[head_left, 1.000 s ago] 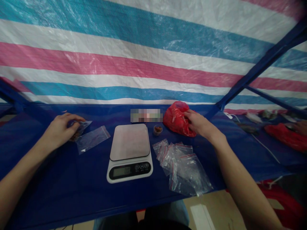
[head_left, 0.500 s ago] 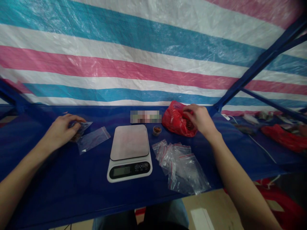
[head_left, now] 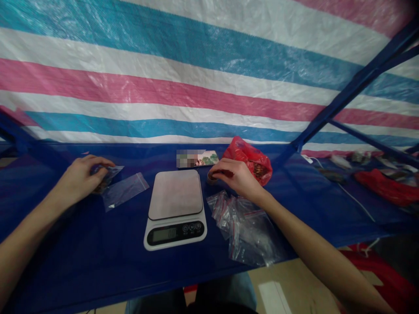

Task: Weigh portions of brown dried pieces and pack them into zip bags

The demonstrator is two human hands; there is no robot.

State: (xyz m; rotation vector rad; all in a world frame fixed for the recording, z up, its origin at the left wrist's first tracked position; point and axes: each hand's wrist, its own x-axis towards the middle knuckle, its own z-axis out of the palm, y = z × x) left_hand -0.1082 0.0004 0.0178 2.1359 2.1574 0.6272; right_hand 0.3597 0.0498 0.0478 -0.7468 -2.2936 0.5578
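On the left, my left hand [head_left: 85,174] is closed on a small clear plastic bag [head_left: 113,173] with something brown inside, partly hidden under the fingers. A flat clear zip bag [head_left: 126,192] lies just beside it. My right hand [head_left: 236,175] has its thumb and fingers around the rim of a small round cup [head_left: 212,179], whose contents are mostly covered. Behind that hand, a red plastic bag [head_left: 238,149] stands open, showing brown pieces [head_left: 259,168] inside. Between my hands sits a white kitchen scale [head_left: 176,194] with its display lit.
Several red-edged clear zip bags [head_left: 250,233] lie in a loose pile right of the scale. A printed card [head_left: 209,158] lies behind it. Blue frame posts [head_left: 327,111] and a striped plastic sheet [head_left: 170,93] bound the blue table [head_left: 98,257]. Another red bag [head_left: 386,185] lies far right.
My right hand has come out of the red bag and moved left to the small cup. My left hand stays at the small plastic bag.
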